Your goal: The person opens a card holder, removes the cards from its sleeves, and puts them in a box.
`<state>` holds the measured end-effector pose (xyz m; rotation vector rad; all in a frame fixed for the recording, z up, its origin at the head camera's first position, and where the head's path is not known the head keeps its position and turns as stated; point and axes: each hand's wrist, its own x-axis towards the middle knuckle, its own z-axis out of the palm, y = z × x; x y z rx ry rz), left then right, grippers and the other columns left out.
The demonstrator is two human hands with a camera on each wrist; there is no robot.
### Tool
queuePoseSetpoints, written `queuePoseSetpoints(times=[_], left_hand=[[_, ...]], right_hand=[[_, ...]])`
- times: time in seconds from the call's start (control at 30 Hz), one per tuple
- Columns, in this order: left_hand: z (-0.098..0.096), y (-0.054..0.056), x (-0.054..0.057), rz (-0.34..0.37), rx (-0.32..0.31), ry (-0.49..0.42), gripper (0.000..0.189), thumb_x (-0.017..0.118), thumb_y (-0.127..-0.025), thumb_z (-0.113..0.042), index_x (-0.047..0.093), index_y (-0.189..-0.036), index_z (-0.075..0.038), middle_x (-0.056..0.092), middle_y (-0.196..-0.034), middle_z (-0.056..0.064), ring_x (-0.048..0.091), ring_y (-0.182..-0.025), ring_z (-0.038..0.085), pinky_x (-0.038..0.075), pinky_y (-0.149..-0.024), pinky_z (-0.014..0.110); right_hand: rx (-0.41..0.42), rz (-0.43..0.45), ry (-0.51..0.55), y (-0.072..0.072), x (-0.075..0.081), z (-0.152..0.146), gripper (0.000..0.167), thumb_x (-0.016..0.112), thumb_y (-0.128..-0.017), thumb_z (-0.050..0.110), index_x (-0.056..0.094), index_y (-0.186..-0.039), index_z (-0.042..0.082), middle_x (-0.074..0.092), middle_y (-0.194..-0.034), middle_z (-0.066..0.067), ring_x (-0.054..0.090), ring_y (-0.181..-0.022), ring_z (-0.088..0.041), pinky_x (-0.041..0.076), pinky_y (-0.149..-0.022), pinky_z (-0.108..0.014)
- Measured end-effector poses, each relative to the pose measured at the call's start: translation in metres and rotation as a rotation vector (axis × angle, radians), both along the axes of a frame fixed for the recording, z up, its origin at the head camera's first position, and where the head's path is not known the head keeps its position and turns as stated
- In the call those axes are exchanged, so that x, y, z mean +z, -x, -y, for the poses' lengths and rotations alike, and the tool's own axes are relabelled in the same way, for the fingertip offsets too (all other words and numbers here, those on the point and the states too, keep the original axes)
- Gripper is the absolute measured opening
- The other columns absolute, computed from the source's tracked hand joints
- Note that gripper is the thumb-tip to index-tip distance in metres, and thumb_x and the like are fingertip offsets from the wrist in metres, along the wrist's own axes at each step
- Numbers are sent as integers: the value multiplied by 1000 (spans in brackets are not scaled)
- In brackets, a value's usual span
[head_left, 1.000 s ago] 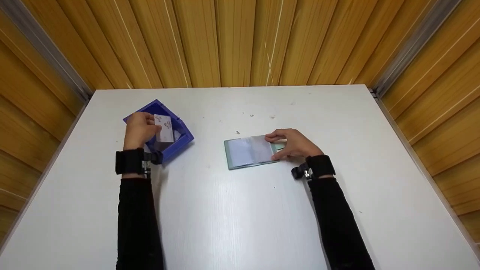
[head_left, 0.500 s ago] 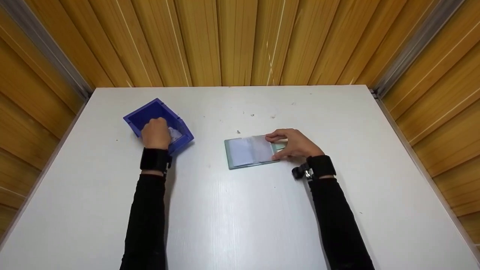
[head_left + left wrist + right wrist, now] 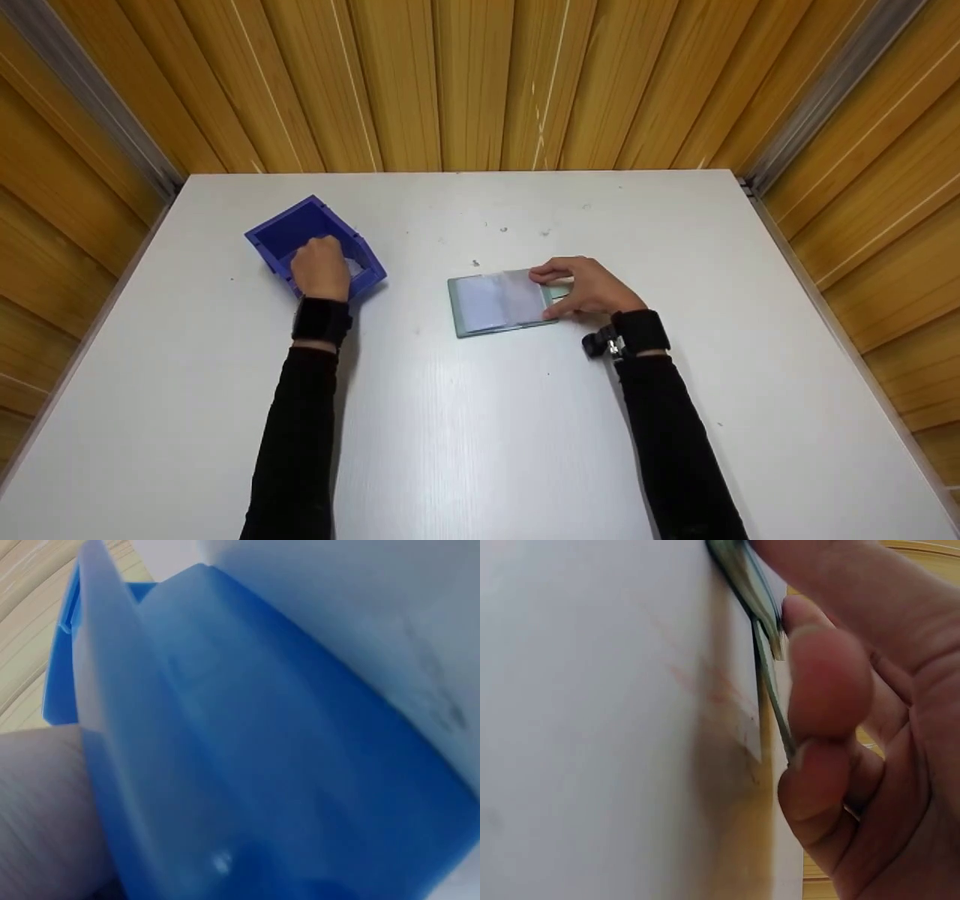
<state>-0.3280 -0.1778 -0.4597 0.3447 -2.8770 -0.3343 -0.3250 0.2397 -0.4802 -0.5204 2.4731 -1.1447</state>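
In the head view, my left hand (image 3: 321, 268) reaches down into a blue plastic bin (image 3: 285, 231), knuckles up. Its fingers are hidden below the knuckles, and so is anything between them. Something whitish (image 3: 354, 267) shows inside the bin, right of the hand. The left wrist view is mostly filled by the bin's blue wall (image 3: 300, 742). At mid-table a card holder (image 3: 480, 304) with a pale green cover and clear sleeves lies unfolded. My right hand (image 3: 592, 286) holds its right end between thumb and fingers; the right wrist view shows the fingers bent at the cover's edge.
The white table (image 3: 480, 435) carries small dark marks beyond the card holder. Wood-patterned panels (image 3: 472, 82) stand along the back and both sides. Dark straps with small cameras sit on both wrists.
A second ago my left hand held a white patterned box-like piece at the bin; it then went down into the bin, and that piece is out of sight. The right hand stays put.
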Motion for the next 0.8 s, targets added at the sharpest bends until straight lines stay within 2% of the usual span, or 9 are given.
queuePoseSetpoints(times=[0.13, 0.2, 0.27, 0.37, 0.43, 0.5, 0.63, 0.7, 0.8], left_hand=[[1, -1, 6, -15, -7, -6, 25, 52, -94, 7, 73, -107, 12, 72, -104, 34, 71, -96, 51, 59, -80, 59], [2, -3, 13, -41, -14, -20, 24, 54, -92, 9, 73, -106, 13, 72, -103, 35, 71, -95, 51, 59, -80, 60], [4, -6, 22, -79, -33, -48, 23, 56, -91, 9, 73, -106, 14, 72, -103, 36, 71, -95, 52, 58, -81, 61], [6, -9, 36, -124, -98, -137, 21, 65, -90, 5, 73, -108, 13, 72, -104, 34, 70, -98, 51, 56, -86, 61], [7, -12, 44, -129, -143, -204, 23, 70, -91, 2, 73, -111, 11, 73, -107, 32, 69, -102, 50, 54, -89, 61], [7, -13, 49, -120, -177, -269, 25, 73, -91, -1, 73, -113, 10, 74, -108, 29, 70, -103, 48, 54, -91, 59], [3, -17, 54, -119, -221, -348, 29, 74, -91, -2, 72, -117, 10, 75, -109, 27, 70, -106, 44, 54, -96, 56], [-1, -17, 55, -121, -250, -370, 30, 75, -90, -2, 72, -118, 10, 75, -108, 26, 71, -104, 42, 54, -96, 55], [-8, -19, 57, -129, -291, -382, 32, 77, -89, -2, 71, -119, 10, 76, -106, 26, 73, -101, 40, 55, -95, 54]], right_hand=[[17, -17, -9, 0, 2, 2, 66, 97, -70, 15, 70, -131, 16, 75, -127, 1, 63, -129, -20, 47, -106, -38], [35, -28, -5, -1, 4, 4, 61, 96, -70, 12, 72, -127, 14, 77, -122, -3, 67, -123, -22, 44, -112, -42], [51, -34, 9, -2, 6, 5, 56, 95, -71, 8, 74, -123, 12, 79, -113, -6, 72, -112, -23, 50, -105, -41], [73, -38, 54, -3, 8, 6, 54, 93, -73, 6, 74, -124, 11, 79, -98, -8, 73, -94, -22, 55, -84, -32], [80, -29, 89, -4, 8, 6, 58, 91, -75, 5, 71, -129, 11, 77, -91, -8, 72, -86, -21, 51, -70, -26], [79, -17, 114, -4, 8, 6, 62, 90, -77, 6, 68, -135, 12, 76, -87, -8, 71, -84, -20, 44, -61, -22], [74, 5, 135, -4, 8, 5, 69, 89, -79, 9, 63, -142, 14, 77, -87, -7, 69, -83, -18, 36, -54, -22], [75, 5, 140, -4, 8, 5, 72, 89, -80, 10, 60, -146, 15, 77, -89, -7, 67, -77, -17, 36, -53, -22], [82, -10, 161, -4, 10, 8, 79, 89, -81, 14, 53, -152, 16, 79, -94, -8, 59, -60, -15, 37, -50, -22]])
